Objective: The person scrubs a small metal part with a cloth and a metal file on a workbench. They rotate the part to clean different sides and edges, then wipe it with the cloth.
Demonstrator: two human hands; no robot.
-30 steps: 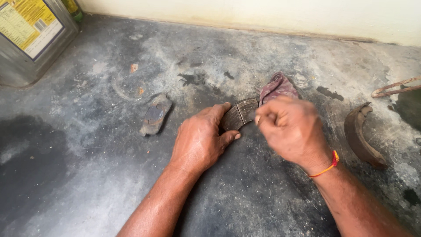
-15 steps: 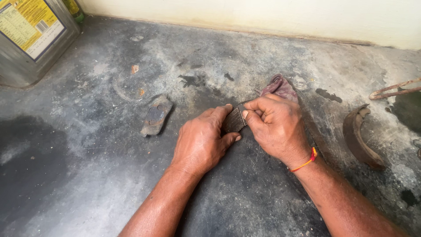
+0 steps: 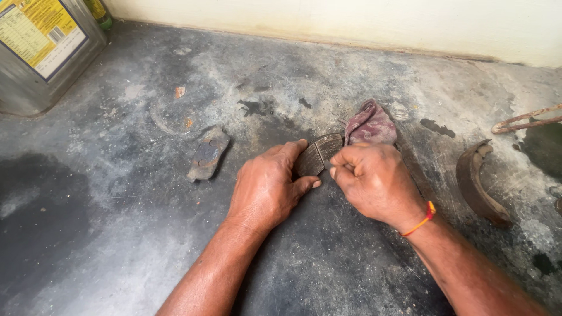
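- Left hand [image 3: 266,187] is clamped on a brake pad [image 3: 319,154], fingers curled over its left end and thumb tucked under, pinning it flat on the floor [image 3: 105,234].
- The pad sits about mid-floor, a bit toward the far wall. It's dark and curved, with a groove across its face.
- Right hand [image 3: 374,182] is balled into a loose fist right at the pad's right end, fingertips touching its edge. It looks like it's pinching something small against the pad, but I can't tell what.
- There's an orange thread band [image 3: 418,219] on the right wrist.
- A crumpled maroon rag [image 3: 370,124] lies just behind the right hand, touching or nearly touching the pad's far end.
- A second pad [image 3: 208,153] lies backing side up, left of the left hand and not touching it.
- A rusty brake shoe [image 3: 477,184] sits well off toward the right edge, with a rusty rod [image 3: 524,120] beyond it.
- A metal tin [image 3: 44,50] with a yellow label stands in the far left corner.
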